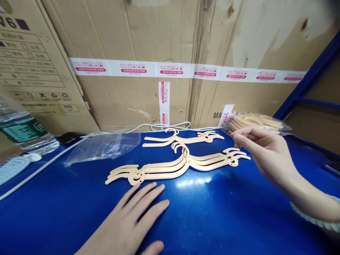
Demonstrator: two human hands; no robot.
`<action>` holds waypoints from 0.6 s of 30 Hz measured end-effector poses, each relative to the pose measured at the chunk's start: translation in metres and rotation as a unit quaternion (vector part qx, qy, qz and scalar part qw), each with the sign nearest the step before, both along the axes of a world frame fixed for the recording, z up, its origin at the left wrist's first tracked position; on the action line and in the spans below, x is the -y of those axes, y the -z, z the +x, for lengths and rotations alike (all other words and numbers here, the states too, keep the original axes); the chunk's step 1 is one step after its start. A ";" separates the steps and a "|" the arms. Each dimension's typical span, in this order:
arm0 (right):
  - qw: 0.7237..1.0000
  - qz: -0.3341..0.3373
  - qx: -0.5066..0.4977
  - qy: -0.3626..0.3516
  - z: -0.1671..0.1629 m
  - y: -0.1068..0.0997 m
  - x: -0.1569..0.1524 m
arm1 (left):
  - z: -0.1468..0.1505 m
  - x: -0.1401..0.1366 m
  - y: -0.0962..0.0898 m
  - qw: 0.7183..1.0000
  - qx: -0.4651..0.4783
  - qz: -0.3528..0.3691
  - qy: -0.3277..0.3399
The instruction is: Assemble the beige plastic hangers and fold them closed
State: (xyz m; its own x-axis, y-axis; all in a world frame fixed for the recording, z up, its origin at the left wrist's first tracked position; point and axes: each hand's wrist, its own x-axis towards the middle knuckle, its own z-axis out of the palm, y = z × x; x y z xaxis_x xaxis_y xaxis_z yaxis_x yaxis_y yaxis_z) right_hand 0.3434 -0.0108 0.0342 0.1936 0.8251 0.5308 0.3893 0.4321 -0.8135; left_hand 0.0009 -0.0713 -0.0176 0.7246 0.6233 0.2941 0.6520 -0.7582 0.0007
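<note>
Beige hangers (187, 161) are lying on the blue tabletop (207, 216), the left hand (127, 219) spreading its fingers just before them, the right hand (269, 154) hovering at their right, whether pinching anything one cannot tell, and bagged hangers (253, 121) resting beyond their right end.

Table (212, 219): open lane between left hand (130, 219) and right hand (273, 154), nearside of hangers (164, 176). Rearward reach blocked by hangers, then upright cardboard (127, 39); bottle (22, 131) obstructs far left, bagged bundle (251, 121) rear right.
</note>
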 end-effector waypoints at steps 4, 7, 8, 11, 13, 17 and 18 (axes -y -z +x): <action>0.998 0.044 0.042 0.027 -0.005 -0.002 0.008 | 0.001 0.001 -0.001 1.000 0.002 -0.002 -0.005; 0.994 0.064 0.073 0.042 -0.009 -0.004 0.012 | 0.001 0.003 0.000 1.000 0.004 -0.007 -0.013; 0.994 0.067 0.079 0.045 -0.010 -0.005 0.013 | 0.001 0.003 0.000 1.000 0.005 -0.009 -0.016; 0.993 0.070 0.086 0.052 -0.011 -0.005 0.014 | 0.000 0.003 0.000 1.000 0.015 -0.019 -0.020; 0.992 0.069 0.083 0.059 -0.009 -0.004 0.013 | 0.000 0.003 0.000 0.999 0.027 -0.026 -0.015; 0.992 0.063 0.084 0.070 -0.007 -0.004 0.012 | 0.000 0.003 -0.002 0.998 0.047 -0.045 -0.005; 0.992 0.061 0.087 0.071 -0.007 -0.004 0.012 | 0.000 0.003 -0.002 0.998 0.050 -0.049 -0.003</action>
State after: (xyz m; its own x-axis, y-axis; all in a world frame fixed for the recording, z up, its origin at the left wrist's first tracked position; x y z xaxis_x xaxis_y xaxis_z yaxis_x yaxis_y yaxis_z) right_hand 0.3360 -0.0233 0.0381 0.2010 0.7238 0.6600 0.5828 0.4532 -0.6745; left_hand 0.0007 -0.0740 -0.0158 0.6903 0.6574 0.3022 0.6502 -0.7468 0.1395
